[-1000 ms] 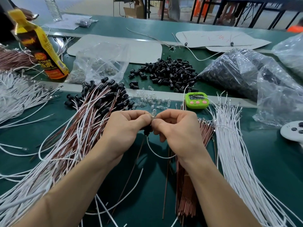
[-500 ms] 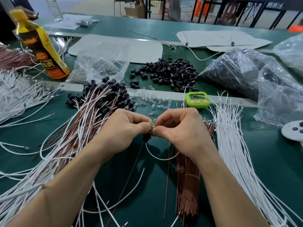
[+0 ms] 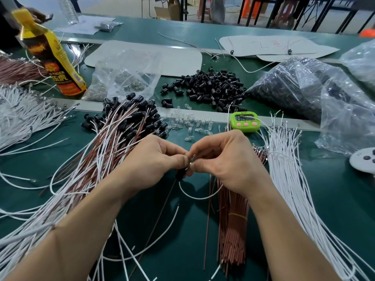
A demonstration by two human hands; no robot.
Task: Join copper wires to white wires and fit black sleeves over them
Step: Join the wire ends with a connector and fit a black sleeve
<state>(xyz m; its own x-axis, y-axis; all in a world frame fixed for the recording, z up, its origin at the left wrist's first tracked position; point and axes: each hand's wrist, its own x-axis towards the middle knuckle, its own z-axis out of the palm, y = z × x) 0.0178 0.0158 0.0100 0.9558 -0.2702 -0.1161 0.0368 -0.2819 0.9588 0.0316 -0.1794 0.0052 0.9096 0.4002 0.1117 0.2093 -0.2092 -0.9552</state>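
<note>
My left hand (image 3: 150, 161) and my right hand (image 3: 227, 161) meet fingertip to fingertip above the green table. Between them they pinch small metal wire ends (image 3: 192, 160). A black sleeve (image 3: 180, 173) hangs just under my left fingers, with a copper wire (image 3: 160, 213) running down from it. A white wire (image 3: 199, 196) loops below both hands. Finished wires with black sleeves (image 3: 125, 126) lie fanned out at left. A copper wire bundle (image 3: 232, 226) lies under my right wrist. Loose white wires (image 3: 290, 179) lie at right.
Loose black sleeves (image 3: 209, 88) are heaped behind, with small clear bulbs (image 3: 188, 123) and a green timer (image 3: 244, 121) nearer. Plastic bags (image 3: 300, 86) sit at right, a yellow bottle (image 3: 52, 57) and more white wires (image 3: 22, 116) at left. A white disc (image 3: 363, 161) lies at the right edge.
Both hands stayed together at the same spot; the fingertips shifted slightly around the wire ends and the black sleeve. The white loop below them hangs a little lower.
</note>
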